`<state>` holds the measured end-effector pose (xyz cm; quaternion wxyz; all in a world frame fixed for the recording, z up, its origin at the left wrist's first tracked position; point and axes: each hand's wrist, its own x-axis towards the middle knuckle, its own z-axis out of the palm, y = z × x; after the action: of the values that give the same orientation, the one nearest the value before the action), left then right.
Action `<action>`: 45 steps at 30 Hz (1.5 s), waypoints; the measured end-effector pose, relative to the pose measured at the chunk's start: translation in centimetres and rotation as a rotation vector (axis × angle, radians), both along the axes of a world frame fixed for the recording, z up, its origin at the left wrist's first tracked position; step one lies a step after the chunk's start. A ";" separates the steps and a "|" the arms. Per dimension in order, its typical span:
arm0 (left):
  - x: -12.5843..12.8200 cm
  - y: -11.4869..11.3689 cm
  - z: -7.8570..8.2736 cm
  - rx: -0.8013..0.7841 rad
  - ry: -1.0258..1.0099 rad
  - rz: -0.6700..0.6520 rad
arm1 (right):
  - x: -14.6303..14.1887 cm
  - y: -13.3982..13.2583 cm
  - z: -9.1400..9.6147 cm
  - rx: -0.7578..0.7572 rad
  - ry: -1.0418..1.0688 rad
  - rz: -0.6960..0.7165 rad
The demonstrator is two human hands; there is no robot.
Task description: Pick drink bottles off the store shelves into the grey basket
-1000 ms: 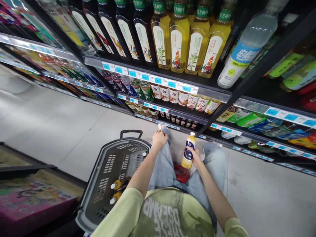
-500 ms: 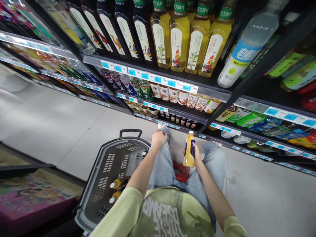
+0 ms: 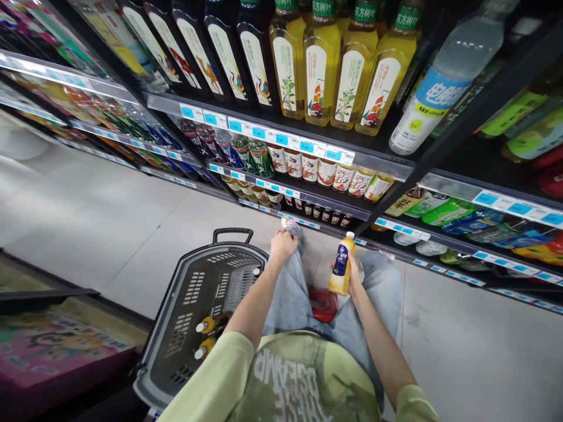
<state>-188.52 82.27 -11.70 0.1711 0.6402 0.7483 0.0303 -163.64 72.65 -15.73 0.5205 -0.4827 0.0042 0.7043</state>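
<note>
My right hand [image 3: 355, 275] is wrapped around a juice bottle [image 3: 341, 266] with yellow contents, a white cap and a dark purple label. The bottle stands nearly upright between my knees, its cap tipped slightly right, and the label faces me. On my left knee rests my left hand [image 3: 284, 245], fingers lying over the jeans and holding nothing. A grey and black shopping basket [image 3: 176, 293] stands at my left side. Inside it lie two orange bottles [image 3: 206, 337] with white caps, partly hidden by my left arm.
Drink shelves [image 3: 281, 140] with price tags run across the front. Large yellow tea bottles [image 3: 323, 76] and dark bottles [image 3: 220, 58] line the upper shelf. A red seat or stool [image 3: 322, 306] shows between my legs. A pink box [image 3: 65, 357] sits at the lower left.
The bottle has turned in my right hand, bringing its label front toward me. It has also shifted slightly up and right. My left hand and the basket have stayed put.
</note>
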 end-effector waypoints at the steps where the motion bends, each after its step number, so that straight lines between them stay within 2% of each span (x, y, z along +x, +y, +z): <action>1: 0.0 0.0 0.0 0.001 -0.001 0.000 | 0.0 0.0 0.0 0.016 -0.001 -0.015; 4: -0.1 0.1 -0.3 0.007 -0.005 -0.001 | -0.1 0.1 0.1 0.078 0.048 -0.011; 8: -0.1 0.1 -0.4 0.003 -0.005 0.005 | 0.0 0.1 0.0 0.133 0.173 0.093; 12: 0.0 0.1 -0.3 -0.004 0.001 0.004 | 0.5 0.1 -0.5 0.146 0.212 0.139; 17: 0.0 0.1 -0.1 -0.019 0.010 -0.007 | 1.2 0.4 -0.7 0.127 0.212 0.186; 26: 0.0 0.0 0.2 -0.024 -0.006 0.002 | -0.2 -0.1 1.1 0.117 0.127 0.142; 31: 0.1 0.0 0.1 -0.020 0.000 -0.002 | -0.8 -0.3 1.3 0.115 0.100 0.148; 35: 0.5 -0.3 0.5 -0.019 -0.023 -0.011 | -1.2 -0.5 0.9 0.171 -0.114 0.122; 39: 1.0 -2.7 0.9 0.180 -0.108 -0.112 | -1.2 -1.1 0.1 0.362 -0.565 0.190; 42: 1.4 -6.6 0.8 0.266 -0.278 -0.283 | -0.7 -1.8 -1.0 0.589 -0.953 0.387; 45: 2.2 -11.0 0.4 0.149 -0.362 -0.463 | 0.3 -2.6 -2.3 0.790 -1.211 0.717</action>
<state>-186.27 71.31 -11.26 0.2564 0.7889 0.5354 0.1590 -163.30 70.08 -18.00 0.3069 -0.5330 -0.6829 0.3942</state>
